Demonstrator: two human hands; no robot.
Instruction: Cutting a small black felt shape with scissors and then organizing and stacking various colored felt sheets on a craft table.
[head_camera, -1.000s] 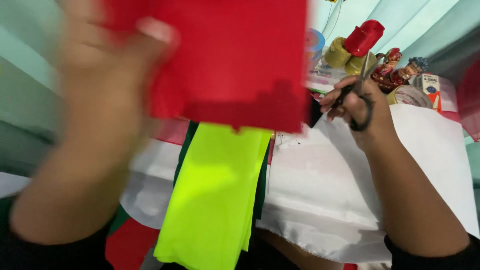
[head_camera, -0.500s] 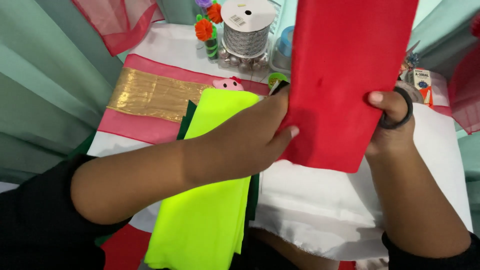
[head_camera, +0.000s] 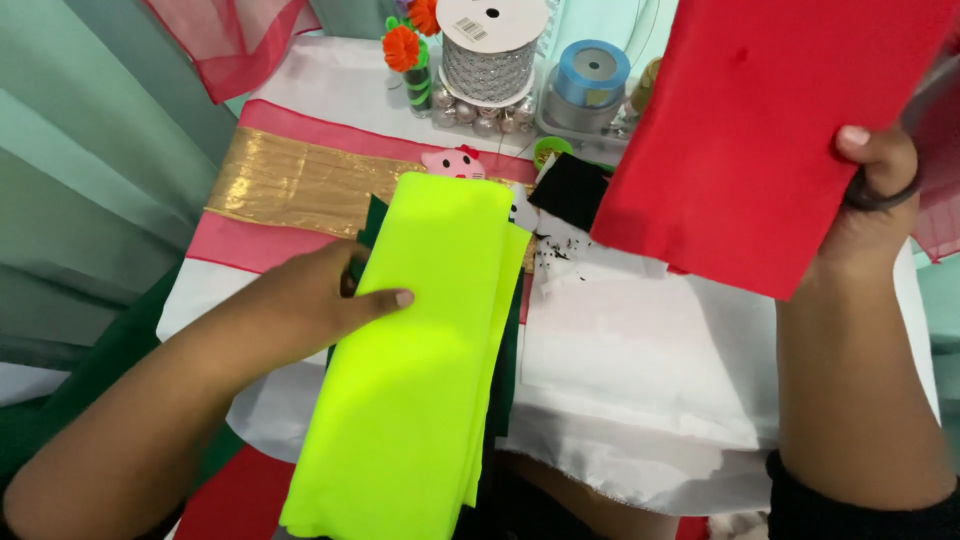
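My right hand (head_camera: 872, 190) holds a red felt sheet (head_camera: 770, 130) up at the top right, thumb pressed on its right edge, with the black handle of scissors (head_camera: 885, 195) looped around a finger. My left hand (head_camera: 320, 300) lies on the left edge of a folded neon yellow-green felt piece (head_camera: 420, 360), thumb on top of it. Dark green felt (head_camera: 505, 375) shows under the neon piece. White fabric (head_camera: 640, 360) covers the table beneath the red sheet.
A gold and pink ribbon cloth (head_camera: 280, 185) lies at the left. Behind stand a silver ribbon spool (head_camera: 490, 55), a blue tape roll (head_camera: 590, 75), orange pompom flowers (head_camera: 405, 45), a pink cartoon figure (head_camera: 452, 162) and a black felt scrap (head_camera: 575, 190). Teal curtain (head_camera: 80, 150) hangs left.
My left hand has let go of the red sheet and come down onto the neon felt. My right hand now holds the red sheet alone, farther right.
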